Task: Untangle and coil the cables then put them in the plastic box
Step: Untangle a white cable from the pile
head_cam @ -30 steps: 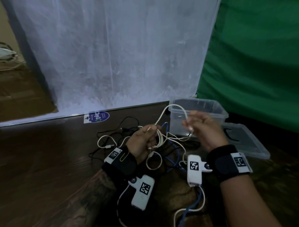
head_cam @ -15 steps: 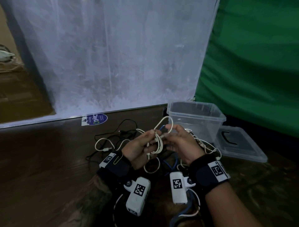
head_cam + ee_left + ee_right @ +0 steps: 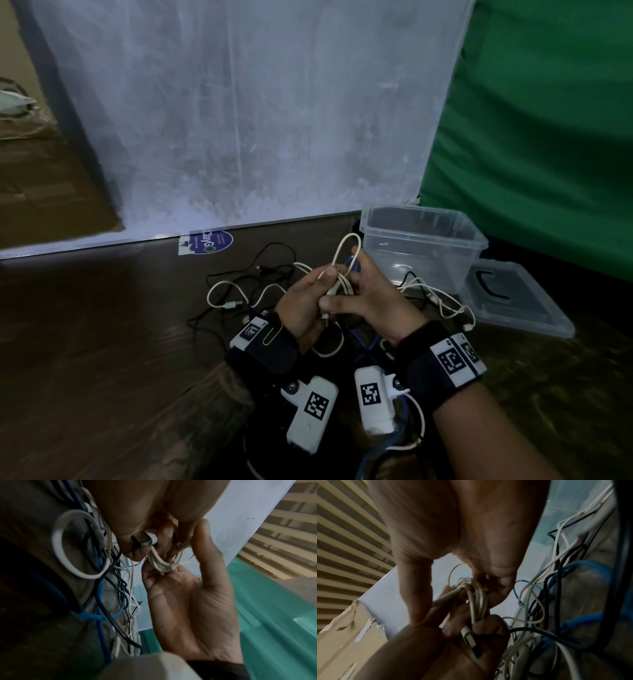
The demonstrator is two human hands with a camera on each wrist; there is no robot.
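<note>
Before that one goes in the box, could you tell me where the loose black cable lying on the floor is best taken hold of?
Probably at its free plug end, pinched from above: the black cable lies flat on the floor, left of both hands, and that end sits clear of the white loops.

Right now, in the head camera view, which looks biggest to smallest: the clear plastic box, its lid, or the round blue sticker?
1. Plastic box and lid: they look much alike in size; the lid lies nearer the camera, so I won't rank them.
2. Blue sticker: clearly smallest.
</note>
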